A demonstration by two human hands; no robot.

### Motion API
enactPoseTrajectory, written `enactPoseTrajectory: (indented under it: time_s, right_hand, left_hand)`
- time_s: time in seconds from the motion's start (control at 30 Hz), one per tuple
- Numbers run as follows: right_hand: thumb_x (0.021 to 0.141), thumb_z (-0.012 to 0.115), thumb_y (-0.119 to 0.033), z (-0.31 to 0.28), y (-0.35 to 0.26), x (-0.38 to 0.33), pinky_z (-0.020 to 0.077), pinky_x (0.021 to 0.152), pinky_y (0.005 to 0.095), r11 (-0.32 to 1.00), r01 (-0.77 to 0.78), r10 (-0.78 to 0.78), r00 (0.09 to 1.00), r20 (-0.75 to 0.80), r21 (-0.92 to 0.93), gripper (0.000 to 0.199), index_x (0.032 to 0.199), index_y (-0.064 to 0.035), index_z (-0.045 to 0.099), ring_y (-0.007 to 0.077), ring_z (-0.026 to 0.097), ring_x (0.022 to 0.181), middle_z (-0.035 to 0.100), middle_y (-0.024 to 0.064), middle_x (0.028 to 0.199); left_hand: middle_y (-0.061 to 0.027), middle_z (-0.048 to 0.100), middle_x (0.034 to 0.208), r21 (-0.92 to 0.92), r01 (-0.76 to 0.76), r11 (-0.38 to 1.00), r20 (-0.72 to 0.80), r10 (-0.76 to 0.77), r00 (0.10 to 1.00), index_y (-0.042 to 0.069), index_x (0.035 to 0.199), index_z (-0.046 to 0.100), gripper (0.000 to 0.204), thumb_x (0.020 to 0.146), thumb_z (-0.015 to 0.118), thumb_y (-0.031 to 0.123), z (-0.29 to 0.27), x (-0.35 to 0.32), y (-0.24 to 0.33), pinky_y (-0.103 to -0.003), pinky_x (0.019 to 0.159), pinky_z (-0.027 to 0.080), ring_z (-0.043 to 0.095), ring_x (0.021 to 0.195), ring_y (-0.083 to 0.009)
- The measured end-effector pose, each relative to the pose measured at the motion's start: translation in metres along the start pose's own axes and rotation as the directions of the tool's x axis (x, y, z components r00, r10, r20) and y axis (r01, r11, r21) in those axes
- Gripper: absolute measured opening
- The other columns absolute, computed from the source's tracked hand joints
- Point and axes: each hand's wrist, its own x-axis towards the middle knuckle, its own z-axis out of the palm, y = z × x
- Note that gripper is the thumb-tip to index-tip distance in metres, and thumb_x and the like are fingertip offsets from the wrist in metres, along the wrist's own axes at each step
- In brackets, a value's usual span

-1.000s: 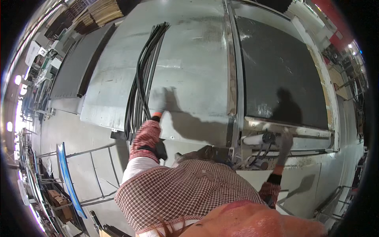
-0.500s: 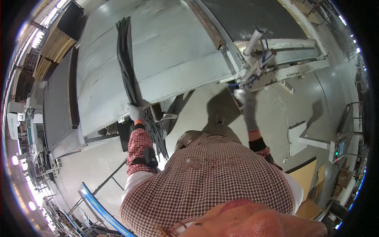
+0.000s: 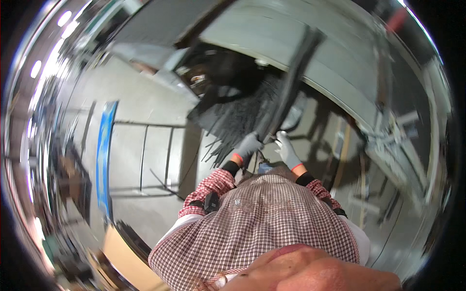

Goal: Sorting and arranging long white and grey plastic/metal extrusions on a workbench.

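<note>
Closest in, the person is wearing a brown-and-white checked garment, and a small black box-shaped device is sitting strapped on the left sleeve. Just ahead of the garment, both hands are working close together in thin grey gloves with orange-red cuffs. The left hand is closing around the near end of a bundle of long, flat, black flexible strips. The right hand is bringing its bent fingertips against or just beside that same end; whether they are pinching it, one cannot tell. From the hands the bundle is running outward, crossing the near edge of a broad grey sheet-metal table, and its far end, blurred, is lying over the tabletop. Beyond the left hand and lower than that edge, many loose thin dark strips are fanning out in a heap. Off to the left, a thin dark metal frame is standing on the pale floor, with a bright blue bar running along its left side. Farther out, past the table's left corner, a dark flat panel is extending toward the rim of the view.
</note>
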Motion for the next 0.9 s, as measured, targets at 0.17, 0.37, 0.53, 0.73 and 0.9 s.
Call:
enactPoseTrajectory:
  time_s: [0.17,0.37,0.53,0.73,0.9]
  right_hand:
    - [0.084,0.065,-0.027,0.011,-0.041,0.003,0.0447,0.064,0.0303,0.888,-0.010,-0.051,0.992,0.119,0.461,0.025,0.078,-0.0081,0.051,0.0140,0.053,0.070,0.054,0.0042,0.076]
    - [0.085,0.058,-0.018,-0.058,0.011,-0.005,0.0390,0.056,0.0296,0.852,0.280,-0.283,0.957,-0.062,0.442,0.021,0.067,-0.0125,0.051,0.0141,0.044,0.056,0.047,0.0005,0.060]
    - [0.083,0.062,-0.027,-0.196,0.075,-0.038,0.0419,0.069,0.0322,0.916,0.336,-0.133,0.771,-0.622,0.220,0.020,0.081,-0.0071,0.059,0.0178,0.050,0.069,0.056,0.0044,0.074]
    - [0.080,0.064,-0.035,-0.217,0.043,-0.134,0.0431,0.086,0.0340,1.000,0.024,-0.005,0.551,-0.835,0.010,0.041,0.104,-0.0025,0.066,0.0245,0.059,0.093,0.065,0.0148,0.102]
    - [0.069,0.069,-0.033,-0.387,0.067,-0.109,0.0485,0.068,0.0354,-0.297,-0.646,-0.537,0.722,-0.436,-0.704,0.024,0.075,-0.0095,0.070,0.0262,0.065,0.081,0.069,0.0100,0.083]
  left_hand:
    - [-0.0233,0.061,0.101,0.061,-0.043,0.997,0.249,0.027,0.968,0.001,0.112,0.050,0.059,0.065,0.073,0.027,0.040,-0.050,0.021,-0.042,0.077,0.046,0.060,0.090,-0.0352]
    - [-0.0253,0.056,0.116,0.027,-0.215,0.976,0.216,0.204,0.955,-0.001,0.128,0.044,0.069,0.077,0.061,0.042,-0.021,-0.112,0.022,-0.037,0.093,0.042,0.053,0.109,-0.0366]
    - [-0.0217,0.063,0.106,-0.145,0.065,0.987,-0.030,-0.070,0.997,-0.002,0.116,0.056,0.056,0.080,0.060,0.040,-0.066,-0.152,-0.087,-0.038,0.082,0.048,0.062,0.096,-0.0313]
    - [-0.0246,0.063,0.092,0.214,0.537,0.816,-0.357,-0.447,0.821,-0.004,0.095,0.062,0.051,0.069,0.064,0.041,-0.078,-0.334,-0.264,-0.044,0.075,0.048,0.060,0.088,-0.0378]
    - [-0.0214,0.058,0.116,0.183,0.545,0.818,-0.248,-0.498,0.831,0.006,0.118,0.057,0.053,0.074,0.063,0.035,-0.058,-0.253,-0.131,-0.041,0.089,0.045,0.056,0.104,-0.0345]
